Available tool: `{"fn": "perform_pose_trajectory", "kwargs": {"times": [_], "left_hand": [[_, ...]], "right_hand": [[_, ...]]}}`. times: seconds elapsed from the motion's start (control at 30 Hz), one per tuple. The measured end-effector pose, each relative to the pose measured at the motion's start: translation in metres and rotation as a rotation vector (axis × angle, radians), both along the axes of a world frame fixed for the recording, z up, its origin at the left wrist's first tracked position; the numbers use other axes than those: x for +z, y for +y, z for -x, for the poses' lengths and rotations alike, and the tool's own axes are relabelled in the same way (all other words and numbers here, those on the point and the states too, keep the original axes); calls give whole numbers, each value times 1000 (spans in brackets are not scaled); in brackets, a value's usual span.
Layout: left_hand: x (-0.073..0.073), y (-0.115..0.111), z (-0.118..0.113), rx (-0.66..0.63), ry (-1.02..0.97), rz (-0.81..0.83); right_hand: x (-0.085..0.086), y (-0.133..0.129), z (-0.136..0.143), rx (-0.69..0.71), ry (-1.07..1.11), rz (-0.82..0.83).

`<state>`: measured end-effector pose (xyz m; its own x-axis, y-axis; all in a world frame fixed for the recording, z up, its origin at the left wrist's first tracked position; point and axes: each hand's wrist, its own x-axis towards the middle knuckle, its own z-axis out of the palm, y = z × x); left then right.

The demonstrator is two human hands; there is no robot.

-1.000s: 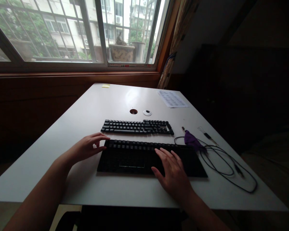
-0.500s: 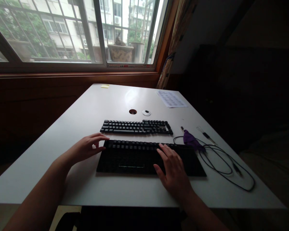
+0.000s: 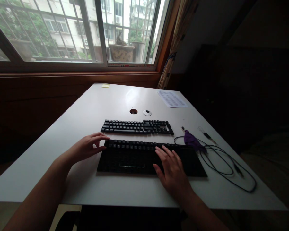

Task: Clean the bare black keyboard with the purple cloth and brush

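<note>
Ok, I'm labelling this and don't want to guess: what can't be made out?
Head view:
Black keyboard: part under the right grip, hidden by it.
Left grip: whether it holds or only touches the keyboard; too dark and small.
Papers: print too small and blurred.
Cable: stretch under the purple cloth, covered by it.
Left forearm: cut off by the bottom edge.

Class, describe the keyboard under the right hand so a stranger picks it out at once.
Before the window stands a white table. On its near half lies a wide black keyboard, the left hand at its far left corner, the right hand over it. Unlike the narrower block of keys beyond, it shows raised keys only along its far side.
</note>
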<state>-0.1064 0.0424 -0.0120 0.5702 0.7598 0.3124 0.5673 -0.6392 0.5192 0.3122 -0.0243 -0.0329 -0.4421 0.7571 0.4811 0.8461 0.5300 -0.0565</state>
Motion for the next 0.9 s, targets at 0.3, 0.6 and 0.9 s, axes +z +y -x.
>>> {"fn": "perform_pose_trajectory", "kwargs": {"times": [0.3, 0.6, 0.9], "left_hand": [[0, 0, 0, -8, 5, -8], [-3, 1, 1, -8, -3, -15], [1, -1, -6, 36, -15, -58]], "right_hand": [[1, 0, 0, 6, -23, 3], [0, 1, -2, 14, -26, 29], [-2, 2, -3, 28, -25, 29]]}}
